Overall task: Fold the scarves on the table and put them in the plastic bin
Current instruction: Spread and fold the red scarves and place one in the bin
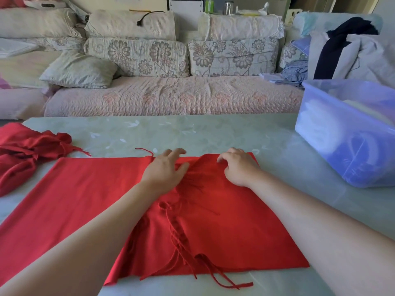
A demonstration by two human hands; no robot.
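Two red scarves lie on the bench (pixel 192 131): one flat scarf (pixel 224 221), half folded, and one crumpled scarf (pixel 23 150) well left of it. One blue plastic bin (pixel 342 146) stands to its right. At its far edge, the left hand (pixel 166 167) presses with its grip apart, and the right hand (pixel 237 167) has its grip clamped on the cloth.

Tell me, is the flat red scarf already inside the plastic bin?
No, the red scarf lies on the table beneath the left hand and right hand, apart from the plastic bin at the right.
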